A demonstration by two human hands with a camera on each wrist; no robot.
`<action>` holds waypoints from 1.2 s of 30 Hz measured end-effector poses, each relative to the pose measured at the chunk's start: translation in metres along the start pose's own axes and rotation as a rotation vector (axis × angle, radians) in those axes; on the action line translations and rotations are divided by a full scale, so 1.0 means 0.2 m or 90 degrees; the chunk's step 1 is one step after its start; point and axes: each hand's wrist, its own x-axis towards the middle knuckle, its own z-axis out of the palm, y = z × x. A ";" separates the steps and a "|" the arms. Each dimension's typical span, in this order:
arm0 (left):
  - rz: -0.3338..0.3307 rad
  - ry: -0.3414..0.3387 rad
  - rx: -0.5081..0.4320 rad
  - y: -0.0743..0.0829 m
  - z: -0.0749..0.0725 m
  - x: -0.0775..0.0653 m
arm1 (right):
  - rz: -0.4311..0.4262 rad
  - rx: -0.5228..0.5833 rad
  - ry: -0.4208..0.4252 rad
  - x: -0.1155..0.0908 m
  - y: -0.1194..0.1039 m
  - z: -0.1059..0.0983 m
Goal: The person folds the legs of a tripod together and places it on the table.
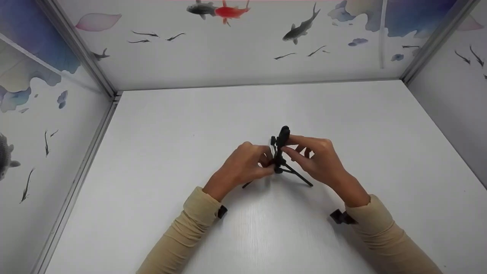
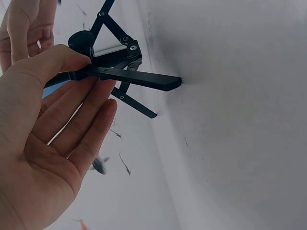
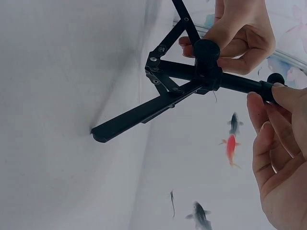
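A small black tripod (image 1: 296, 177) stands on the white table with its legs spread, as the right wrist view also shows with its braces and one long leg (image 3: 144, 114). My left hand (image 1: 245, 163) pinches it low down, near where the legs join; in the left wrist view the thumb and fingers of that hand (image 2: 53, 110) close on the black part beside a round knob (image 2: 80, 41). Higher up, my right hand (image 1: 317, 158) pinches the upper part of the post, close to the dark top piece (image 1: 284, 133). A knob (image 3: 207, 51) sticks out from the post's collar.
The white table (image 1: 171, 125) is enclosed by a back panel (image 1: 243, 57) and side panels printed with fish and lotus leaves. Metal frame bars (image 1: 80, 49) run along the corners. Small black devices (image 1: 342, 217) sit at both cuffs.
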 end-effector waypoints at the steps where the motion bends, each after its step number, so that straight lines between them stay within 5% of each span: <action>1: 0.000 0.001 0.001 0.00 0.00 0.00 | 0.001 -0.001 -0.001 0.00 0.00 0.00; 36: 0.046 0.035 -0.007 -0.01 0.00 0.00 | 0.000 0.017 0.001 0.00 0.00 0.00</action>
